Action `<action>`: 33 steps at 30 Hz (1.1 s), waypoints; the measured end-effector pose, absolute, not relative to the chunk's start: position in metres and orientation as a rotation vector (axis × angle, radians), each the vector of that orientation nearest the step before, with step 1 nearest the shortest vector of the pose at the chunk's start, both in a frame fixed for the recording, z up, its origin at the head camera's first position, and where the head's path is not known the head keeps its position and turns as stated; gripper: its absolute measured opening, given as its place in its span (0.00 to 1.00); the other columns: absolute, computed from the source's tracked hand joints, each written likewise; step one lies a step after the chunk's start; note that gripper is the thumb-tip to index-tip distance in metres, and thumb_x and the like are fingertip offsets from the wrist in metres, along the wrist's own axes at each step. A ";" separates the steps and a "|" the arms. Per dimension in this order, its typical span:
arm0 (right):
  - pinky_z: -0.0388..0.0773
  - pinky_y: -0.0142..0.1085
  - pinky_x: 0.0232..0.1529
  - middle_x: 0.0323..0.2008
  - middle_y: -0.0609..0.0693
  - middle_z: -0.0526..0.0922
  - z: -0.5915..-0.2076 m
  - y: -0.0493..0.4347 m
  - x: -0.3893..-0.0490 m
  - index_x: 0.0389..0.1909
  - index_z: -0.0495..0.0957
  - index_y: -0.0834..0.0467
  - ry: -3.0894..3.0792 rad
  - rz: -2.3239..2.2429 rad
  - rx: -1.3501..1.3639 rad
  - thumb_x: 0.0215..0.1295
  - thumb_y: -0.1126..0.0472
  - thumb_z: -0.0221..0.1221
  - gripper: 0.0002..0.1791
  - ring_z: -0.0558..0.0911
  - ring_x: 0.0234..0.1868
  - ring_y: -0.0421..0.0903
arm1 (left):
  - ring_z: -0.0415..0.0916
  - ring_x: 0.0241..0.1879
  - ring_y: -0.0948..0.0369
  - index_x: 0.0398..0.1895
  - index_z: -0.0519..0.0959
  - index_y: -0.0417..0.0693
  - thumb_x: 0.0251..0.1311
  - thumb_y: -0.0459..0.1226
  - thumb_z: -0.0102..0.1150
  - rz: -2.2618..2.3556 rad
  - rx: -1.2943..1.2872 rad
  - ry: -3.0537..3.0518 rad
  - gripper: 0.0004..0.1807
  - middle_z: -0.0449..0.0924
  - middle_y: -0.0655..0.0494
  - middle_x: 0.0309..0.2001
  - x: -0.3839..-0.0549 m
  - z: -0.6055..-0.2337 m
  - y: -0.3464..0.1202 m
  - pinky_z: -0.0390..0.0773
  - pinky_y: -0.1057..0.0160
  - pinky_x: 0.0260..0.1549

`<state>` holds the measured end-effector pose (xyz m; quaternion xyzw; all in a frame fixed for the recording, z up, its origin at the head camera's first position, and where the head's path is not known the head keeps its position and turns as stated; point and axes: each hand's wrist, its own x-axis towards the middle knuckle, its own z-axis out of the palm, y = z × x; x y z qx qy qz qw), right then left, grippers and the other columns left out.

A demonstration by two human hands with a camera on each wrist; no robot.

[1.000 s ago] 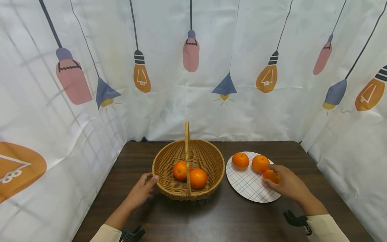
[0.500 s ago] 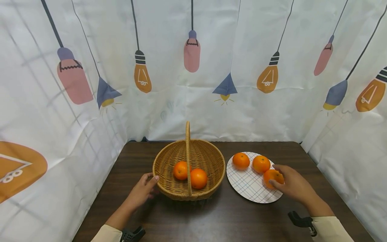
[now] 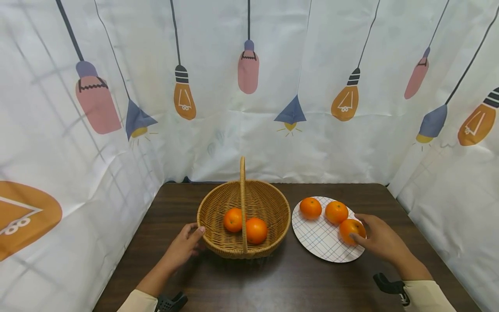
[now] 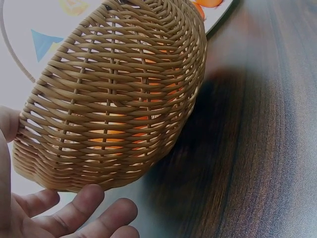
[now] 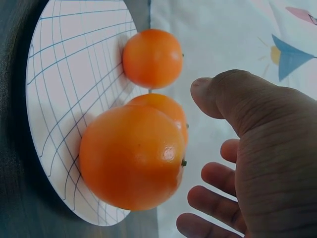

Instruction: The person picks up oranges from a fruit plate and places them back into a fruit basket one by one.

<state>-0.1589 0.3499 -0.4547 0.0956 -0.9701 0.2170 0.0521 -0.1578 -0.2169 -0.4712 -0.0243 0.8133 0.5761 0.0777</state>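
My left hand (image 3: 182, 247) holds the left rim of a wicker basket (image 3: 278, 208), thumb over the rim and fingers against the outer wall. In the left wrist view the woven side of the basket (image 4: 114, 89) fills the middle. Two oranges lie inside, a left orange (image 3: 232, 219) and a right orange (image 3: 256, 230). My right hand (image 3: 383, 238) hovers at the near orange (image 3: 349, 231) on a round checked plate (image 3: 319, 240). The right wrist view shows my right hand (image 5: 267, 148) with fingers spread, apart from the near orange (image 5: 130, 156).
Behind the near orange on the plate sit a middle orange (image 3: 336, 212) and a far-left orange (image 3: 310, 208). The dark wooden table (image 3: 273, 281) is enclosed by a white curtain (image 3: 218, 151) printed with lamps. An arched handle (image 3: 243, 186) rises over the basket.
My right hand has let go of the near orange on the plate and drawn back slightly to the right, uncovering more of it. The left hand stays on the basket.
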 end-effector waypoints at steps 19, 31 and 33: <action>0.69 0.68 0.57 0.58 0.72 0.77 -0.469 0.359 -0.163 0.62 0.72 0.73 -2.972 0.678 0.261 0.57 0.49 0.75 0.42 0.75 0.58 0.71 | 0.83 0.45 0.44 0.73 0.58 0.33 0.78 0.52 0.50 1.736 -0.069 2.417 0.36 0.77 0.36 0.55 -0.159 -0.472 -0.218 0.82 0.45 0.42; 0.71 0.67 0.55 0.59 0.71 0.76 -0.480 0.363 -0.165 0.64 0.71 0.73 -3.005 0.721 0.214 0.59 0.46 0.73 0.43 0.76 0.57 0.69 | 0.83 0.45 0.45 0.73 0.58 0.33 0.77 0.52 0.50 1.736 -0.064 2.425 0.36 0.77 0.36 0.55 -0.160 -0.474 -0.218 0.82 0.46 0.41; 0.70 0.68 0.55 0.59 0.72 0.75 -0.481 0.364 -0.165 0.64 0.70 0.73 -3.016 0.721 0.197 0.59 0.45 0.73 0.44 0.75 0.58 0.70 | 0.83 0.45 0.45 0.73 0.59 0.33 0.77 0.52 0.50 1.741 -0.067 2.422 0.36 0.78 0.36 0.55 -0.160 -0.475 -0.218 0.82 0.46 0.41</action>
